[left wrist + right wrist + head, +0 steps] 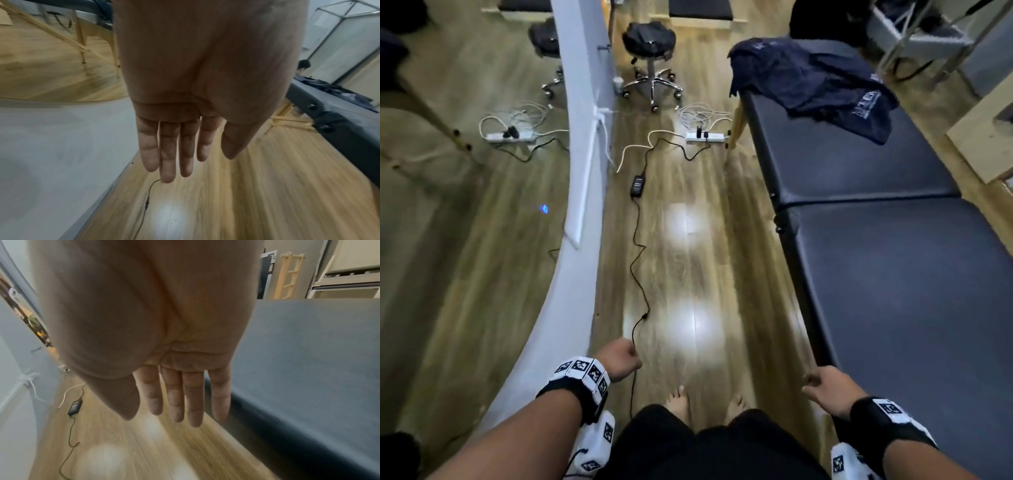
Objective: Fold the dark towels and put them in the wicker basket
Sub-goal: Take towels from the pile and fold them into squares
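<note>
A heap of dark navy towels [815, 82] lies crumpled at the far end of the black padded table [893, 260], also seen far off as a dark heap [329, 88] in the left wrist view. No wicker basket shows in any view. My left hand [621, 359] hangs empty over the wooden floor, its fingers [168, 152] straight and relaxed. My right hand [825, 385] hangs empty at the table's near left edge, fingers [193, 399] straight, touching nothing.
A black cable and power adapter [637, 185] run along the floor between a grey wall [582, 171] and the table. Power strips [703, 137] and a rolling stool [650, 44] stand ahead. My bare feet [681, 397] are on the floor. Another person [303, 65] is far off.
</note>
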A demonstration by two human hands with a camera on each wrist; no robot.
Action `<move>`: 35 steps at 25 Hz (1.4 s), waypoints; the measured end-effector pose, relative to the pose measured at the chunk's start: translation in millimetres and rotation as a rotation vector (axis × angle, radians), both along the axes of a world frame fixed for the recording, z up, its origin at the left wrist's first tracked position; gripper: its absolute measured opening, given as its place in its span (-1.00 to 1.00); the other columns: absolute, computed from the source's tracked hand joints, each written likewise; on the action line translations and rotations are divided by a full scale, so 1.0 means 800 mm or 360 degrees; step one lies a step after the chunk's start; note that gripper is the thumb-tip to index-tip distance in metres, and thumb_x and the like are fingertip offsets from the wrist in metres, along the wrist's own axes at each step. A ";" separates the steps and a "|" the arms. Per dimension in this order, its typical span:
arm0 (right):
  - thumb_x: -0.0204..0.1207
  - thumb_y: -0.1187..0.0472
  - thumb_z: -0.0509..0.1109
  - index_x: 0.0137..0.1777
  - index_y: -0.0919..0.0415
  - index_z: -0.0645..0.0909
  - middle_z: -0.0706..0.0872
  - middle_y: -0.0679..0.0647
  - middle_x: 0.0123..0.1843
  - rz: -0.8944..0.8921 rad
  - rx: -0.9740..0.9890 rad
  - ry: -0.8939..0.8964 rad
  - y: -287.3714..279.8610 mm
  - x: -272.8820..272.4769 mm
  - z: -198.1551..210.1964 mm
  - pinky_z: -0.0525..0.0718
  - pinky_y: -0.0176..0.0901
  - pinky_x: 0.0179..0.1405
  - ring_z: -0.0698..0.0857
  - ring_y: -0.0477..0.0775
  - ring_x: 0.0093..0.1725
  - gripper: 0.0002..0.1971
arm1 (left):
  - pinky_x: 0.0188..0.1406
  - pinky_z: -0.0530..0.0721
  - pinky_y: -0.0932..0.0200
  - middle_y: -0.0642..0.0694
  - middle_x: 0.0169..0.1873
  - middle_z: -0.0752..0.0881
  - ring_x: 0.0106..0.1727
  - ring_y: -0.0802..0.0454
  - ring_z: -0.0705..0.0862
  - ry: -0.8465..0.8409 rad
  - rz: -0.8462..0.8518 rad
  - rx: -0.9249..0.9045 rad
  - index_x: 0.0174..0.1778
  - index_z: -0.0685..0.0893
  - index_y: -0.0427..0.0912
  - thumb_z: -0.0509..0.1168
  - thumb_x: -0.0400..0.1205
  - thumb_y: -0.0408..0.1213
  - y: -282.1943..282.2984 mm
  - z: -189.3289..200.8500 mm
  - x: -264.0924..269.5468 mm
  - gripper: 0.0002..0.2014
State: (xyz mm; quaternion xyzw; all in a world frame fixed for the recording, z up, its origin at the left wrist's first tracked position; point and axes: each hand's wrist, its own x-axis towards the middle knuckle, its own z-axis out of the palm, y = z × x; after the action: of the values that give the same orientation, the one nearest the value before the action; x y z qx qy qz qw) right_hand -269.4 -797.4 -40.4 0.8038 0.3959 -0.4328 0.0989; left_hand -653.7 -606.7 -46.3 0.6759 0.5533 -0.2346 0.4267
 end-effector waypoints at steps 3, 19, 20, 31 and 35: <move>0.58 0.04 0.45 0.04 -0.02 0.72 0.71 -0.18 -0.15 0.0089 -0.0063 -0.0009 0.043 0.014 -0.010 0.53 -0.34 -0.11 0.75 -0.06 -0.01 -0.90 | -0.44 0.44 0.25 0.00 -0.54 0.54 -0.47 0.13 0.54 -0.0006 0.0146 -0.0059 -0.44 0.55 -0.17 0.31 0.66 -0.21 0.016 -0.008 -0.026 -0.67; 0.56 0.02 0.48 0.17 0.03 0.77 0.80 -0.05 0.13 0.0323 0.0072 0.0212 0.414 0.083 -0.060 0.64 -0.19 0.24 0.74 0.02 0.22 -0.77 | -0.57 0.41 0.32 -0.20 -0.26 0.73 -0.48 0.01 0.63 -0.0002 0.0881 -0.0011 -0.03 0.70 -0.30 0.29 0.63 -0.25 0.272 0.000 0.004 -0.82; 0.55 0.00 0.48 0.14 0.00 0.77 0.81 -0.05 0.11 0.0348 -0.0001 0.0206 0.421 0.088 -0.067 0.65 -0.20 0.20 0.75 0.01 0.21 -0.78 | -0.54 0.41 0.31 -0.20 -0.25 0.72 -0.47 0.01 0.64 0.0004 0.0910 -0.0037 -0.01 0.70 -0.30 0.29 0.62 -0.24 0.287 0.002 0.007 -0.81; 0.59 0.03 0.48 -0.15 -0.15 0.61 0.75 -0.12 -0.04 0.0342 -0.0135 0.0171 0.639 0.125 -0.049 0.59 -0.32 0.11 0.71 -0.12 0.07 -0.88 | -0.68 0.37 0.39 -0.21 -0.26 0.71 -0.46 -0.01 0.61 0.0013 0.0726 -0.0219 -0.10 0.72 -0.29 0.30 0.62 -0.29 0.559 -0.034 0.041 -0.85; 0.54 0.06 0.52 -0.15 -0.14 0.65 0.76 -0.16 -0.14 0.0134 0.0048 0.0125 0.727 0.148 -0.021 0.70 -0.17 0.12 0.76 -0.07 -0.04 -0.90 | -0.60 0.43 0.33 -0.22 -0.30 0.73 -0.39 -0.08 0.66 -0.0047 0.0495 -0.0251 -0.14 0.71 -0.29 0.29 0.57 -0.16 0.681 -0.039 0.073 -0.76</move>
State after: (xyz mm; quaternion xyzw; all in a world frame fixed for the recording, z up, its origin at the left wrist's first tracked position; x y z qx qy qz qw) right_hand -150.7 -216.2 -57.4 0.7703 0.4395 -0.4534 0.0893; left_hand -595.6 -62.3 -77.7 0.5499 0.6247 -0.1986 0.5176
